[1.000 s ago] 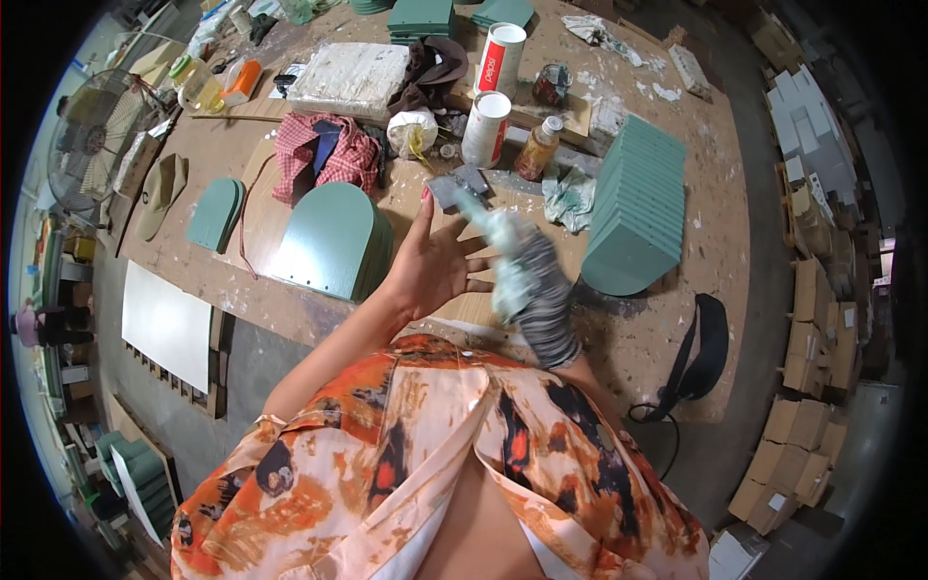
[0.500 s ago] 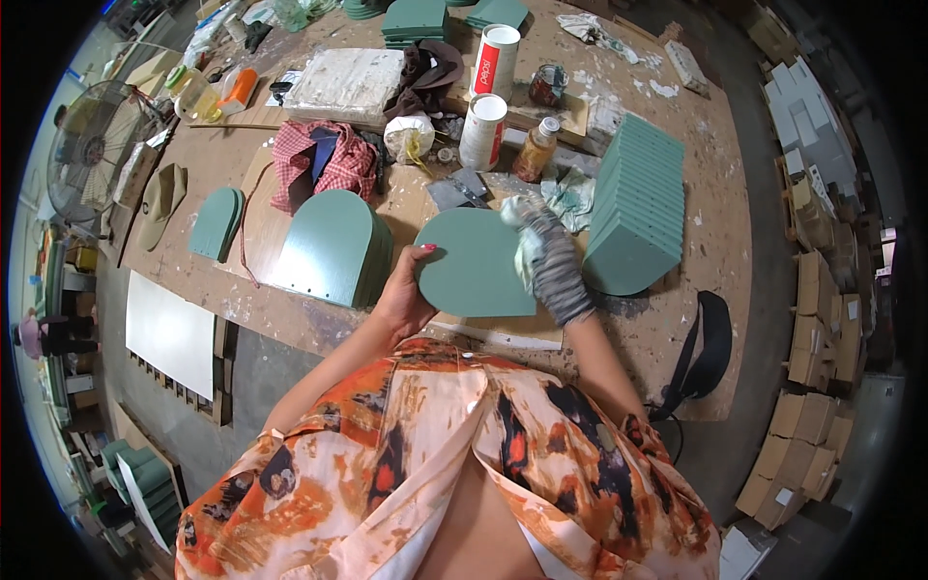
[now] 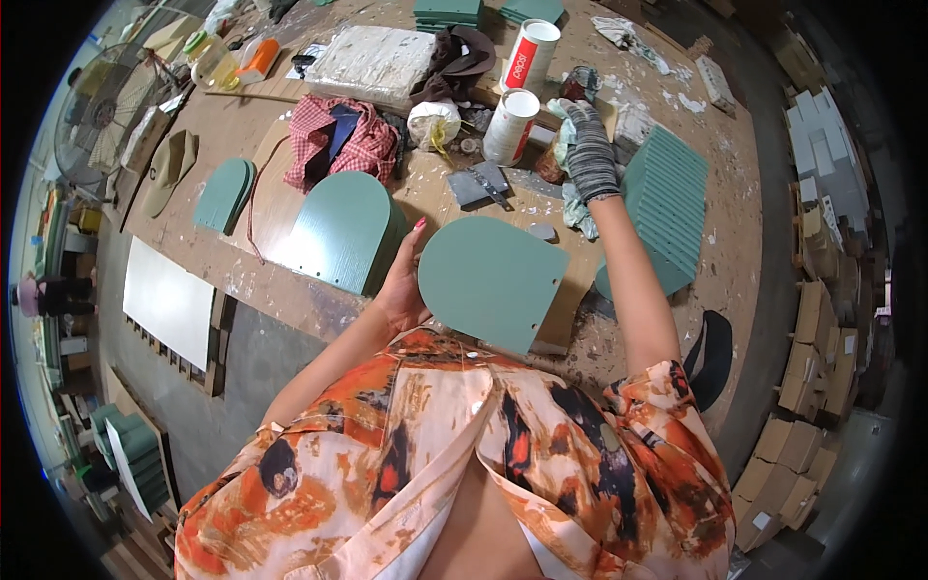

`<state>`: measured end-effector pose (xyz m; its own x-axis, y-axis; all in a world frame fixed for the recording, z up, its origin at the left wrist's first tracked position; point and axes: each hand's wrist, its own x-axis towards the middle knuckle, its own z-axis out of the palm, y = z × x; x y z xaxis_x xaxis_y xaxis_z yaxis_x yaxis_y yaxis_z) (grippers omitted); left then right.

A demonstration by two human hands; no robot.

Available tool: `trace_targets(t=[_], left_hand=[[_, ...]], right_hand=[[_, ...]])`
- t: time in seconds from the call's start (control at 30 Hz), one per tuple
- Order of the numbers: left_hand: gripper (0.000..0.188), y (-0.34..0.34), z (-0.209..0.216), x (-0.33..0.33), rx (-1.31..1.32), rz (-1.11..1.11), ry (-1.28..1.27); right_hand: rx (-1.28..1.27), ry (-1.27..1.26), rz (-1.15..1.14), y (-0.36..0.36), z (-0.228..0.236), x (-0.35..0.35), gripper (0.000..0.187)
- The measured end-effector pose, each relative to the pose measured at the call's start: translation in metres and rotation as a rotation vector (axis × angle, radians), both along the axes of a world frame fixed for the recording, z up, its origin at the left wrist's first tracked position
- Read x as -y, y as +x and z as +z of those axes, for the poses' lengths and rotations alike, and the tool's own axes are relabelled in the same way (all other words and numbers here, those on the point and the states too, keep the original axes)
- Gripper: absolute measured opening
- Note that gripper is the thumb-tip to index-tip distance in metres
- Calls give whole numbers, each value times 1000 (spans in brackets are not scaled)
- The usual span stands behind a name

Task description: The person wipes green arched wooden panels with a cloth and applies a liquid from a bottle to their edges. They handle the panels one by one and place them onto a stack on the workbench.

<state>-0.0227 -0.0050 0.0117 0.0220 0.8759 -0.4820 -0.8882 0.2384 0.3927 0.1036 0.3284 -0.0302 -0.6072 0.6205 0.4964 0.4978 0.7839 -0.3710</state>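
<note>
Head view: left hand (image 3: 400,294) grips green panel (image 3: 491,278) by its rounded end, near the table's front edge (image 3: 307,311); right hand (image 3: 590,150), farther, clutches cloth (image 3: 564,133).

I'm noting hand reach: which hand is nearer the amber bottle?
Right. The gloved right hand is beside the amber bottle, partly hiding it, with a rag; the left hand is farther off, lower left, holding the green board.

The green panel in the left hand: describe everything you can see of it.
The green panel is flat and smooth-looking, perhaps painted board, with one rounded end and small holes near its straight edge, which faces lower right. It is over the near side of the worktable; the bare left hand holds its left edge.
</note>
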Motion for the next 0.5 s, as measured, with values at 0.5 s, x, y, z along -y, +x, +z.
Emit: trace_targets(t=[0.5], left_hand=[[48, -2, -24, -2, -32, 46, -35]], right_hand=[[132, -321, -117, -11, 18, 7, 32]])
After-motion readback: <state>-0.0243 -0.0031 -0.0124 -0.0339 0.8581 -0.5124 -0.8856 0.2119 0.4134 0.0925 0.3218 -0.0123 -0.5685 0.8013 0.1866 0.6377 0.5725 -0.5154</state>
